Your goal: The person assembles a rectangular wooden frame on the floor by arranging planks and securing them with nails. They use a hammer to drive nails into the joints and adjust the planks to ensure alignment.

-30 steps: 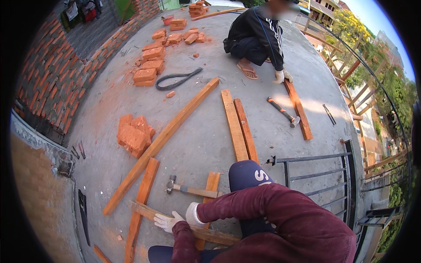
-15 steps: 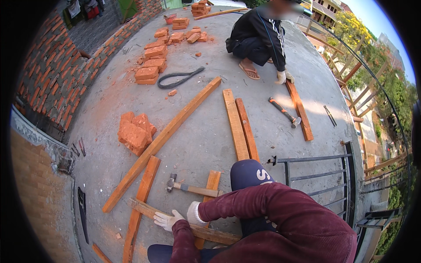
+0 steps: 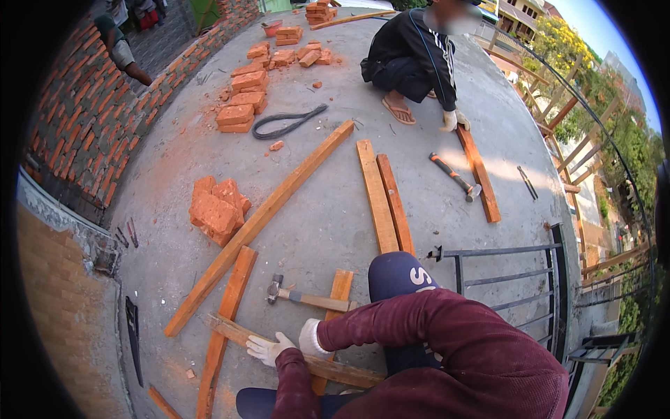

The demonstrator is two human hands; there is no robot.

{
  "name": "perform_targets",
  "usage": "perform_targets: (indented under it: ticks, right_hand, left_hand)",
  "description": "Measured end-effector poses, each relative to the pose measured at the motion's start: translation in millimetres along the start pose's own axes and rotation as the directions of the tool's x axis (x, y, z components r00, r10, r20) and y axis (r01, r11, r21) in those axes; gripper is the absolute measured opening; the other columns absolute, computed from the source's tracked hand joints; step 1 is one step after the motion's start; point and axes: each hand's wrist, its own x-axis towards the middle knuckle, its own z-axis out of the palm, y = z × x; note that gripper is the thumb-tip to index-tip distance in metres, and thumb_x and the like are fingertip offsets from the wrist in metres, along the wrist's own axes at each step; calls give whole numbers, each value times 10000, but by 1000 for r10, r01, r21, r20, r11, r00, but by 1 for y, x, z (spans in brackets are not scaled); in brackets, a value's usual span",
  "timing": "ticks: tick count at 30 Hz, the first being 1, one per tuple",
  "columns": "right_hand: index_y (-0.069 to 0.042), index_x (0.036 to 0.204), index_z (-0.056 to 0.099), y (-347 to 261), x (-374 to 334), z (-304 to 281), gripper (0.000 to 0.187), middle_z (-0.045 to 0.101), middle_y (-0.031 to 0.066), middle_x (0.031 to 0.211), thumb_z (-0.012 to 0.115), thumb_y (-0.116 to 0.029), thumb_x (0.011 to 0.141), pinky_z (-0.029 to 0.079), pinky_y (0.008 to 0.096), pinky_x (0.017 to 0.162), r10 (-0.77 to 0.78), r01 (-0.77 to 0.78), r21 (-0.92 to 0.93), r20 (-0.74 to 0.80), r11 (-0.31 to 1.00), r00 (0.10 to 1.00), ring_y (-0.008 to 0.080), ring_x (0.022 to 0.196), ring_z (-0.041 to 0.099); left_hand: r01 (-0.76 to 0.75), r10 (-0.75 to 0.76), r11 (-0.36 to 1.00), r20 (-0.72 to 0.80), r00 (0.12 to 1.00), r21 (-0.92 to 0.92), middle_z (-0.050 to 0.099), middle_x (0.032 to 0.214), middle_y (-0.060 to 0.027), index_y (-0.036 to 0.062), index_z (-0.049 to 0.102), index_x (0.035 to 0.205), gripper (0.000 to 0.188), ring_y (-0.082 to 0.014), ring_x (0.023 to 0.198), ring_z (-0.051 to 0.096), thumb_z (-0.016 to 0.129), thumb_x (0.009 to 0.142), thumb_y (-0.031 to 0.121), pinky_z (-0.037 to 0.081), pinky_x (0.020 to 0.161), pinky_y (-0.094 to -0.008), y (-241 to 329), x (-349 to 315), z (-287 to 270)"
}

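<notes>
A rough wooden beam lies slantwise before me, across two shorter wooden pieces. My left hand, in a white knitted glove, rests flat on this beam with its fingers stretched out to the left. Just right of it, my right hand, also gloved, is bent down at the beam's far edge; its fingers are hidden. Under the beam pass a reddish wooden piece on the left and a short wooden piece nearer my knee. Beyond my hands lies a hammer with a wooden handle.
A long beam lies beside broken bricks. Two planks extend from my knee. Ahead, a crouching co-worker touches another plank, near a second hammer. A metal frame stands right; a handsaw lies left.
Another person has come into sight at the brick wall on the upper left. My hands and the beam stay nearly where they were, with only a slight shift of the view.
</notes>
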Motion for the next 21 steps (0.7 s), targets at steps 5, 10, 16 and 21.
perform_targets:
  ticks: [5,10,16,21]
  right_hand:
    - [-115,1138,795,-4,-10,-13,343,772,159,1131,715,-293,856,582,481,855,3,-4,53,27,999,1000,348,1086,733]
    - [-101,1076,802,-4,-2,-7,294,780,164,1063,670,-273,878,597,469,817,5,-4,-55,18,998,1000,356,1018,750]
    - [-95,1038,802,-8,-26,-28,242,781,163,1039,678,-212,867,603,470,796,16,-14,-25,70,1000,997,353,994,758]
    - [-94,1028,800,-9,-26,-33,242,781,163,1024,683,-229,865,608,466,797,10,-1,-61,138,998,990,358,981,759]
  left_hand:
    - [-2,2,1000,15,1000,-5,207,1713,-162,97,197,1653,986,-378,1574,204,739,883,388,355,1211,-494,-2,0,2]
    - [-50,48,999,-77,996,-21,257,1689,-176,65,235,1636,1003,-382,1560,224,755,845,398,288,1258,-469,-15,9,15]
    - [-21,21,996,1,1000,-81,247,1695,-146,71,239,1634,986,-379,1575,175,752,862,408,309,1237,-493,-2,3,3]
    - [-37,36,997,-8,999,-69,249,1689,-168,64,246,1632,974,-397,1568,179,732,871,431,276,1254,-482,-7,9,11]
